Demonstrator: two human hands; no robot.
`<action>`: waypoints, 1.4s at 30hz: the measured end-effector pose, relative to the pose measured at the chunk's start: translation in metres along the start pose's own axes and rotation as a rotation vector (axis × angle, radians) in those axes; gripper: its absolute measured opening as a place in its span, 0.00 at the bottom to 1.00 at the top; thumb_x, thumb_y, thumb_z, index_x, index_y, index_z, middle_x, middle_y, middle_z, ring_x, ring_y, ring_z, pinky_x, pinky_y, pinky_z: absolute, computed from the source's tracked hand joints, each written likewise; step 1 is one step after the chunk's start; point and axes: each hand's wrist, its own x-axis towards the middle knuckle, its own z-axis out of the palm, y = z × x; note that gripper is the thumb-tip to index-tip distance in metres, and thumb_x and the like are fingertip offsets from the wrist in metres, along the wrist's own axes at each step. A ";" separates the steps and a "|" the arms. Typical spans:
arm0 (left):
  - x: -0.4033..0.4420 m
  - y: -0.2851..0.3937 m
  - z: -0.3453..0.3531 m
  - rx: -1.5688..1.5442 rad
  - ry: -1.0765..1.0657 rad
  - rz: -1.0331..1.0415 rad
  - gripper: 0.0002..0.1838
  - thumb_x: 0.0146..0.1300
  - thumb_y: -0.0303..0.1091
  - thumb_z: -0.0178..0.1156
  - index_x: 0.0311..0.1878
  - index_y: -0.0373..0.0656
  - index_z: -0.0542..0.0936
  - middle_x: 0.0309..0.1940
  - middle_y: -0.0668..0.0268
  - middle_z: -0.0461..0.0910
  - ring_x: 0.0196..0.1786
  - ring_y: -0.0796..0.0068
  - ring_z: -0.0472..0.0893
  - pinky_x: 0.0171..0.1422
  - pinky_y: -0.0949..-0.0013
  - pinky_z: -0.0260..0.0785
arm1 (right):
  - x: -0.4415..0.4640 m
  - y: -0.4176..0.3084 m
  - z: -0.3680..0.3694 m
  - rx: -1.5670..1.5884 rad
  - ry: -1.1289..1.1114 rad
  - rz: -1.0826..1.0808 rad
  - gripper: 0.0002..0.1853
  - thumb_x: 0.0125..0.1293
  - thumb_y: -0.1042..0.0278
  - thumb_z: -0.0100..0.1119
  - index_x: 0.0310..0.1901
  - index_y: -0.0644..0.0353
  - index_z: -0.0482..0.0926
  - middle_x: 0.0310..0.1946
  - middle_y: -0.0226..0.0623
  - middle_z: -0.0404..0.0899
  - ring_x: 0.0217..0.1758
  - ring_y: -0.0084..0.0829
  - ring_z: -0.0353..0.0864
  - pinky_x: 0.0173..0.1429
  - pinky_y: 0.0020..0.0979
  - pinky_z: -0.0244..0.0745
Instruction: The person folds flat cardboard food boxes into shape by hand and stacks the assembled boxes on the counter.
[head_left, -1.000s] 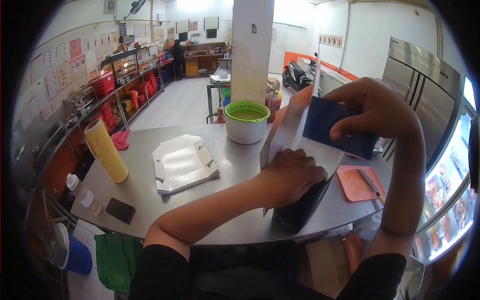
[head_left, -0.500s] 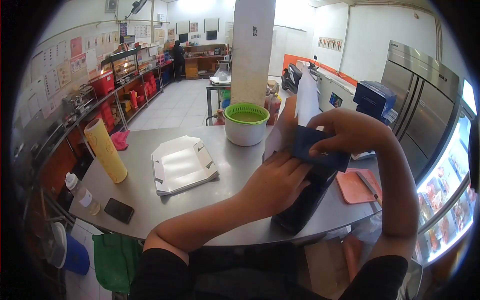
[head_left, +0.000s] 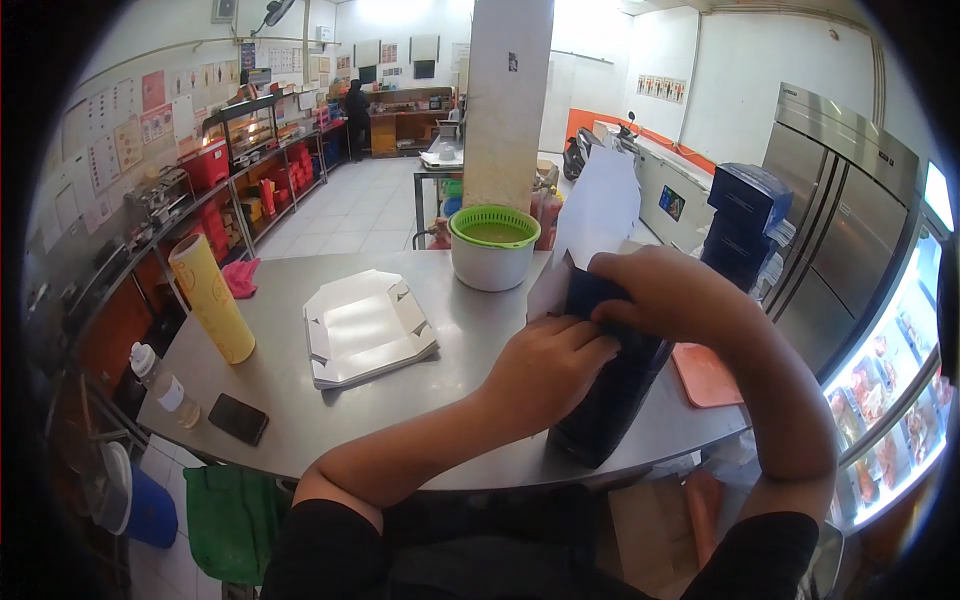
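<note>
A dark blue box with raised white inner flaps stands upright at the right part of the steel table. My left hand is closed on the box's near edge, fingers bent over it. My right hand pinches a dark blue flap of the box from above, close to the left fingers. Left of the hands lies a stack of folded white cardboard trays. The lower inside of the box is hidden.
On the steel table are a white pot with green strainer, yellow roll, squeeze bottle, phone and orange tray. Dark blue boxes stand behind. A person stands far back.
My right hand has moved left and down with the blue flap, folding it toward my left hand. The white flaps now face the camera more broadly. My left hand has shifted slightly left.
</note>
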 end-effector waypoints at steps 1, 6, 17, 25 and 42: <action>-0.001 -0.001 0.000 -0.002 0.012 0.007 0.08 0.62 0.27 0.70 0.44 0.42 0.85 0.39 0.61 0.87 0.41 0.58 0.87 0.51 0.58 0.79 | 0.000 -0.002 0.001 -0.030 0.015 0.007 0.21 0.72 0.55 0.66 0.59 0.61 0.79 0.42 0.55 0.87 0.47 0.57 0.87 0.54 0.51 0.80; -0.001 0.003 0.007 0.017 0.014 -0.052 0.06 0.63 0.29 0.70 0.43 0.44 0.85 0.41 0.62 0.87 0.46 0.59 0.87 0.53 0.57 0.76 | 0.000 -0.010 0.014 -0.143 0.079 0.054 0.18 0.73 0.56 0.64 0.57 0.58 0.79 0.38 0.54 0.87 0.46 0.56 0.88 0.52 0.51 0.81; 0.003 0.009 0.008 -0.061 -0.034 -0.090 0.05 0.63 0.30 0.70 0.41 0.49 0.85 0.44 0.67 0.86 0.49 0.65 0.84 0.55 0.60 0.67 | -0.015 0.018 0.012 0.242 0.098 -0.094 0.24 0.70 0.63 0.67 0.65 0.55 0.76 0.39 0.52 0.89 0.44 0.49 0.90 0.52 0.44 0.82; 0.003 0.010 0.011 -0.097 0.009 -0.108 0.05 0.63 0.29 0.70 0.42 0.48 0.85 0.43 0.66 0.86 0.48 0.63 0.83 0.56 0.60 0.67 | -0.021 0.012 0.027 0.071 0.137 -0.061 0.20 0.74 0.58 0.60 0.64 0.55 0.77 0.38 0.56 0.87 0.44 0.59 0.87 0.52 0.52 0.80; 0.000 0.007 0.017 -0.161 0.069 -0.084 0.06 0.64 0.27 0.69 0.43 0.46 0.84 0.41 0.66 0.84 0.45 0.61 0.81 0.52 0.59 0.68 | -0.026 0.003 0.052 -0.015 0.406 -0.030 0.16 0.78 0.58 0.56 0.60 0.55 0.75 0.30 0.52 0.85 0.34 0.58 0.87 0.40 0.52 0.81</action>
